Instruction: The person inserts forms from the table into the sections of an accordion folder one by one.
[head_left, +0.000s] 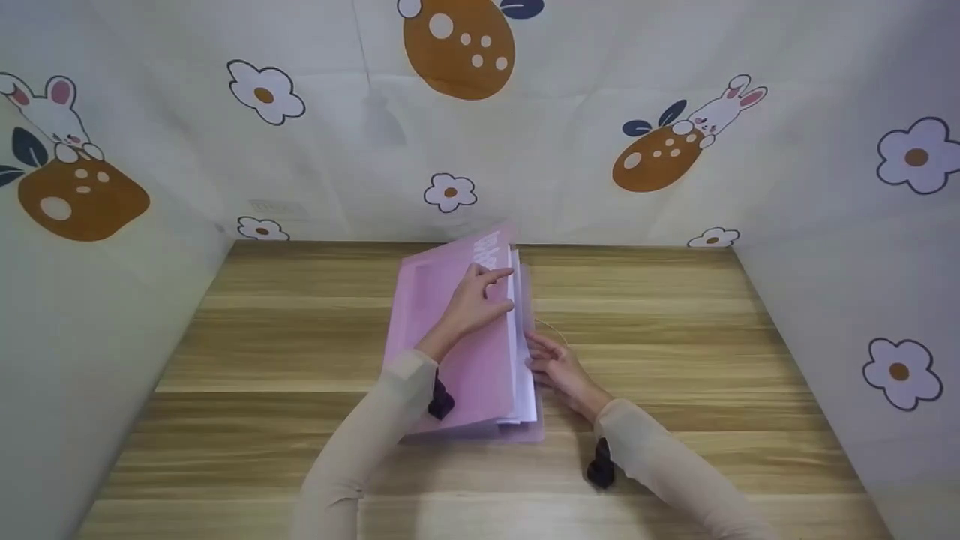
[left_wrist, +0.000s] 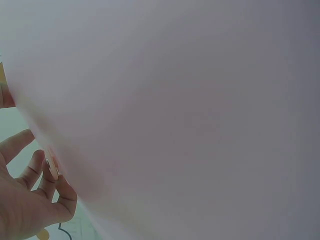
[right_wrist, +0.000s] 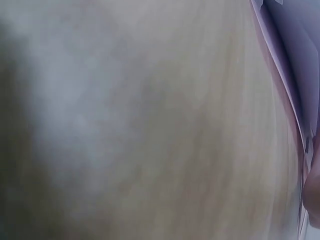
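A pink folder [head_left: 476, 382] with white lettering stands partly open on the wooden table, and white sheets [head_left: 525, 397] show along its right side. Over the front cover reaches my left hand [head_left: 474, 300]; its thumb and forefinger are stretched apart, tips at the cover's right edge. My right hand [head_left: 566, 379] holds that side lower down, fingertips at the edge. In the left wrist view the pale cover [left_wrist: 190, 125] fills most of the picture, with fingers [left_wrist: 65, 200] bent around a small light tab [left_wrist: 52, 165] at its border. Only a fingertip [right_wrist: 312, 197] shows in the right wrist view.
A thin yellowish cord [head_left: 553, 328] curves out to the right of the folder. The wooden tabletop [head_left: 262, 352] spreads around it, closed in at the back and sides by a curtain [head_left: 555, 172] printed with rabbits and flowers.
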